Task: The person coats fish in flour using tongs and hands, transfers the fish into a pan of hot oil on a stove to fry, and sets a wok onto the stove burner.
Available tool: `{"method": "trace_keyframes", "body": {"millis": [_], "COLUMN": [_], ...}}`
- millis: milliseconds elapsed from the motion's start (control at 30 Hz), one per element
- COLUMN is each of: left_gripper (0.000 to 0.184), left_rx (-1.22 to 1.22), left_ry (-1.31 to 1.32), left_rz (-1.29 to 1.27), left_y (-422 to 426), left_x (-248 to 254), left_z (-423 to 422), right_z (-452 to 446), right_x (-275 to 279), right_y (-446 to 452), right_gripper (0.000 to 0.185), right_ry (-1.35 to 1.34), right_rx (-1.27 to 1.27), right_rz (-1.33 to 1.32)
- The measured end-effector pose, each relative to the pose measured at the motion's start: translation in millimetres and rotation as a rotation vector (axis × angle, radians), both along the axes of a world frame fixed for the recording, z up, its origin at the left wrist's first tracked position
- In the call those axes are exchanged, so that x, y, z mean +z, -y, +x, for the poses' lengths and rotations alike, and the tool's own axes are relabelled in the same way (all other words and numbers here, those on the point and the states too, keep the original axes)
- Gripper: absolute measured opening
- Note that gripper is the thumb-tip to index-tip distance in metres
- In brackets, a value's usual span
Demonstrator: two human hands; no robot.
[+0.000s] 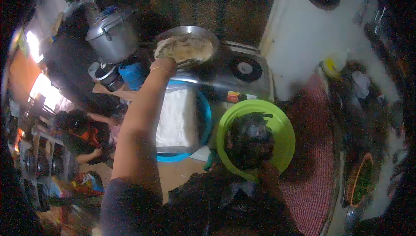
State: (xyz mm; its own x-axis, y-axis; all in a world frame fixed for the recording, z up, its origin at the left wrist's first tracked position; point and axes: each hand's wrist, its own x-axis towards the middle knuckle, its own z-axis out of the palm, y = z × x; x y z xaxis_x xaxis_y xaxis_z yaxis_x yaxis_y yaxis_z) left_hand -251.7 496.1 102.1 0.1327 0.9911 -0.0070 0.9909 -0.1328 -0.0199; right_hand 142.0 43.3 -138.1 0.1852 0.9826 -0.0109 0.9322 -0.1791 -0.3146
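Observation:
My left arm stretches forward, and my left hand (164, 65) is at the near rim of a wide metal pan (189, 30) on the stove. A pale, brown-patched layer of food (186, 49) lies in the pan. The fingers of that hand are blurred, so their grip does not show. Low on the right, my right hand (268, 172) is in deep shadow at the near side of a lime-green basin (287, 143). Inside this basin is a dark bundle, seemingly a black plastic bag (249, 138). Whether the right hand holds it is hidden.
A white wrapped slab (175, 121) rests over a blue basin (206, 117). Behind stand a lidded metal pot (110, 39), a blue container (131, 75) and a stove burner (245, 68). A person (82, 134) sits at left. A red woven mat (314, 162) lies at right.

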Motion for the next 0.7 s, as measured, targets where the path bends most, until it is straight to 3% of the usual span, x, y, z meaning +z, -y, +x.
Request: {"method": "trace_keyframes", "body": {"millis": [100, 200, 300, 400, 433, 567, 600, 667, 700], "left_gripper": [0.030, 0.031, 0.031, 0.030, 0.034, 0.041, 0.043, 0.043, 0.040], "left_rx": [0.026, 0.042, -0.002, -0.023, -0.130, -0.045, -0.069, 0.072, 0.087], "left_ry": [0.072, -0.021, 0.038, 0.234, 0.160, 0.334, 0.384, 0.160, 0.277], "left_rz": [-0.007, -0.039, -0.057, -0.075, -0.037, 0.124, 0.172, 0.193, 0.158], "left_y": [13.3, 5.7, 13.8, 3.8, 16.2, 56.7, 85.2, 148.1, 158.3], "left_x": [5.2, -1.3, -2.5, -17.4, -12.7, -44.3, -42.6, -30.1, -55.2], "left_z": [8.4, 7.0, 2.7, -19.6, -24.1, -49.1, -56.1, -59.3, -83.6], "right_z": [43.6, 27.2, -0.3, -20.9, -17.9, 7.4, 5.6, 6.2, 4.2], "right_x": [-120.1, -102.4, -41.7, 26.8, 25.1, -21.3, -25.7, -20.3, -18.6], "right_y": [35.2, 22.3, -5.1, -16.4, -18.5, -16.1, -14.6, -15.3, -15.9], "right_gripper": [0.043, 0.039, 0.035, 0.033, 0.032, 0.029, 0.029, 0.028, 0.028], "right_ry": [0.566, 0.405, 0.236, 0.081, 0.109, 0.228, 0.160, 0.051, 0.005], "right_rx": [0.221, 0.048, -0.115, 0.010, 0.024, 0.065, 0.093, 0.109, 0.107], "right_rz": [0.207, -0.022, -0.259, 0.038, 0.084, 0.275, 0.251, 0.196, 0.158]}}
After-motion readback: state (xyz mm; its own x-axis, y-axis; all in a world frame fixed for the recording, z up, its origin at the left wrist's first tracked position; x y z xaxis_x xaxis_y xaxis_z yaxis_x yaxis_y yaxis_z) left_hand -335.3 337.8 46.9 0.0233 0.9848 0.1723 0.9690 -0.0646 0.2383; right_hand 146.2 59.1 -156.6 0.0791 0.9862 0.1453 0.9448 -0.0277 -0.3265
